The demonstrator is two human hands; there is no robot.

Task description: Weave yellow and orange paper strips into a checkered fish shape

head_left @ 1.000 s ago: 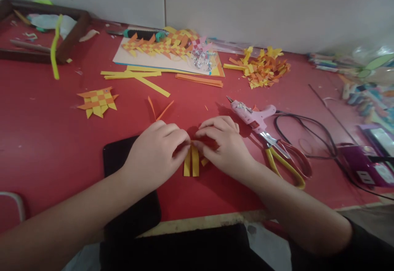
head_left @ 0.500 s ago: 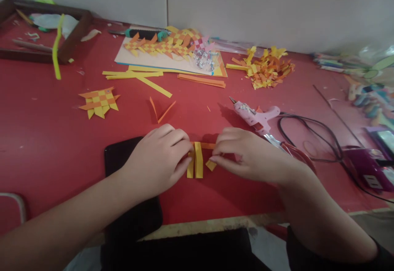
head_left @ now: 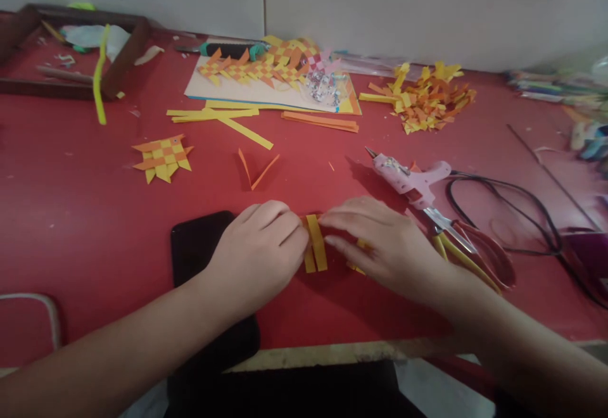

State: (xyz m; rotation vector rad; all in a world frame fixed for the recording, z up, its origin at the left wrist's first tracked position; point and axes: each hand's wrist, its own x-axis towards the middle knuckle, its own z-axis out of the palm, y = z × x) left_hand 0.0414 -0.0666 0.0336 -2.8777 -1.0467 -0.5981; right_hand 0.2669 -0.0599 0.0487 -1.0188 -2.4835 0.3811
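My left hand is closed with its fingertips on the left side of folded yellow paper strips, which hang side by side toward me. My right hand meets the strips' upper end from the right, thumb and fingers bent around the work. Beneath the right palm, a short yellow paper end shows. The orange strip crossing the yellow ones is mostly hidden by my fingers. Beyond my hands lies a folded orange strip in a V shape. A black phone-like slab rests partly under my left wrist.
On the red table lie a woven paper fish, loose yellow strips, orange strips and a pile of paper scraps. A pink glue gun and pliers-like handles lie right. A brown tray stands back left.
My right hand's fingertips have moved in against the yellow strips, covering the orange strip that showed between my hands. The short yellow end now sits under the right palm. The whole view has shifted slightly.
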